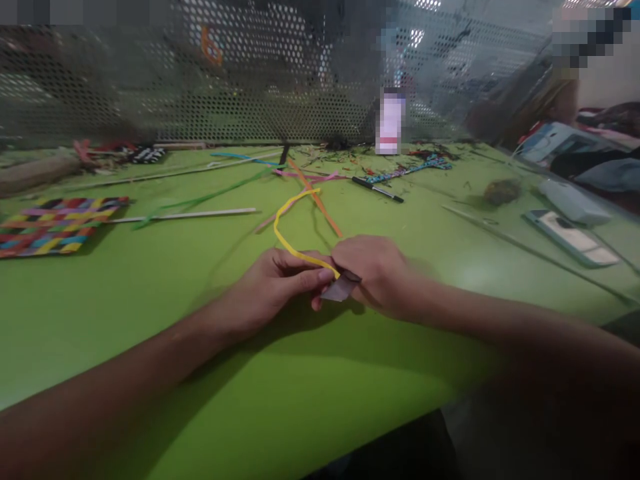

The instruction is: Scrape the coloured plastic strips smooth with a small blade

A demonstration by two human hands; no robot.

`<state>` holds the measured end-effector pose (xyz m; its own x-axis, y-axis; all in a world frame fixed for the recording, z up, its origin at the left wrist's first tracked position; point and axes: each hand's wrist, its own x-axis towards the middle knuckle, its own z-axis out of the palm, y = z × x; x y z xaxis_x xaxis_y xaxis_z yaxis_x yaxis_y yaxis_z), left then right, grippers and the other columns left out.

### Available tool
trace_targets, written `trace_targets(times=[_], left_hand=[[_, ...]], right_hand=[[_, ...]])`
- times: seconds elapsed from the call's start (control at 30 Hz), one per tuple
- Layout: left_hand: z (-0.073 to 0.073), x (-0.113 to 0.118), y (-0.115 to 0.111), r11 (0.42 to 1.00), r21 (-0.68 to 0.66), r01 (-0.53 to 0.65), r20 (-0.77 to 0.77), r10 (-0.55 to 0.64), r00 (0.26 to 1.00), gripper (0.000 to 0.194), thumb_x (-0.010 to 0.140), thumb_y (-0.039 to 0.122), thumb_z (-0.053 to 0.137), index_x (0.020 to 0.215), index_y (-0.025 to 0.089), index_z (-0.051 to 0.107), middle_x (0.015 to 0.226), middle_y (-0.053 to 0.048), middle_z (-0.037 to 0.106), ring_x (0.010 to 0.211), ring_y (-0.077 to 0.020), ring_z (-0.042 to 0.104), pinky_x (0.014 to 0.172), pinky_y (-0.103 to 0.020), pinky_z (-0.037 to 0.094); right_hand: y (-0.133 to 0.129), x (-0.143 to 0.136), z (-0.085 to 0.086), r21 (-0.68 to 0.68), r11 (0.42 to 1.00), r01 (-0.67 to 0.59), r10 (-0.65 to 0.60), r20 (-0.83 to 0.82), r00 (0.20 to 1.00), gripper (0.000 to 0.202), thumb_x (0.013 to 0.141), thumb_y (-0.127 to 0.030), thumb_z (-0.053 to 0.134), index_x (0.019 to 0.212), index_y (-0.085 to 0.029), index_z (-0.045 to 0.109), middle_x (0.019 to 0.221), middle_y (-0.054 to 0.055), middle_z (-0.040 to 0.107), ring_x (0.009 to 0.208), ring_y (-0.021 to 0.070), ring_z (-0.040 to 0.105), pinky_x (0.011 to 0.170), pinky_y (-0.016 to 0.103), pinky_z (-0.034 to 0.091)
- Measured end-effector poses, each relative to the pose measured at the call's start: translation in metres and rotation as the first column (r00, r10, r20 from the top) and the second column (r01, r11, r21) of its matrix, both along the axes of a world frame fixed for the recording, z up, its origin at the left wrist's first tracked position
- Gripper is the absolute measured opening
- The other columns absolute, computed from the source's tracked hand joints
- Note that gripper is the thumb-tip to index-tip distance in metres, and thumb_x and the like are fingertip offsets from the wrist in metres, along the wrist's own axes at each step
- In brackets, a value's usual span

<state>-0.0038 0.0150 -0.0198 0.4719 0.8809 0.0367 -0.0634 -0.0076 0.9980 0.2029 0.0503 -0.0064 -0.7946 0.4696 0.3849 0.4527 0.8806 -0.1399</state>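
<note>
Both hands met over the green table (pixel 150 320), near its front edge. Left hand (pixel 273 287) had fingers curled in, thumb and forefinger pinched on the yellow strip (pixel 283 235) right where it reached the hands. Right hand (pixel 375 270) was closed in a loose fist, knuckles up, clamped on a small dark grey piece (pixel 341 287) that stuck out between the two hands. Couldn't tell what that piece was; motion blur there. The strip's near end sat at the grey piece, touching or just beside it. From there the strip rose away from the hands in an open loop; its far end lay on the table among other loose strips.

Everything else relative to the hands:
- Orange strip (pixel 320 207) just beyond, crossing under the yellow loop's far end.
- Black pen (pixel 377 189) further back, slightly right.
- Pink strip (pixel 313 177) and green strip (pixel 200 200) beyond and left, well apart from the hands.
- Thin pale stick (pixel 185 215) to the left, lying flat.
- Multicoloured woven mat (pixel 53 225) far left, flat on the table.
- Phone (pixel 573 238) far right, screen side up.
- Perforated metal screen (pixel 225 87) stood along the table's back edge.
</note>
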Motion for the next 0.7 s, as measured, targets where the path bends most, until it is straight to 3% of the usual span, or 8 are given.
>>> trace_targets(times=[0.33, 0.7], left_hand=[[0.0008, -0.0003, 0.0, 0.999, 0.034, -0.007, -0.02, 0.007, 1.0, 0.029, 0.09, 0.028, 0.07, 0.063, 0.017, 0.073, 0.065, -0.001, 0.067, 0.065, -0.0119, 0.058, 0.064, -0.023, 0.046], [-0.0008, -0.0007, -0.001, 0.999, -0.045, -0.008, 0.027, 0.009, 1.0, 0.019, 0.09, 0.029, 0.073, 0.074, 0.02, 0.08, 0.065, 0.001, 0.067, 0.062, -0.0085, 0.056, 0.057, -0.018, 0.043]], right_hand=[[-0.0039, -0.0034, 0.0015, 0.001, 0.999, 0.04, -0.04, 0.022, 0.999, 0.024, 0.095, -0.02, 0.046, 0.072, -0.018, 0.049, 0.064, 0.0, 0.05, 0.061, 0.0119, 0.036, 0.061, 0.027, 0.023], [-0.0072, -0.0017, 0.0049, -0.008, 1.0, 0.011, -0.011, 0.015, 1.0, 0.023, 0.096, -0.019, 0.042, 0.075, -0.017, 0.052, 0.067, 0.001, 0.052, 0.063, 0.0122, 0.036, 0.062, 0.027, 0.023]])
